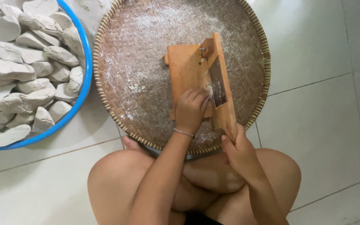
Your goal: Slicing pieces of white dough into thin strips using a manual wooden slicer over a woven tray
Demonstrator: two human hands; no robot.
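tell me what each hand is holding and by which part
The right hand grips the lever slicer by the near end of its wooden handle. The left hand presses a small white piece against the blade with its fingertips.

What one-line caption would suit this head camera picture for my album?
Seated on tiles, left hand presses a white piece against a hinged wooden cutter; right hand grips its lever above a woven tray.

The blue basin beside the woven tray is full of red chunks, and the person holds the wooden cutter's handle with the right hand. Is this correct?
Not quite. In the head view, the chunks in the blue basin are white, not red. The rest holds: the right hand grips the wooden cutter on the woven tray.
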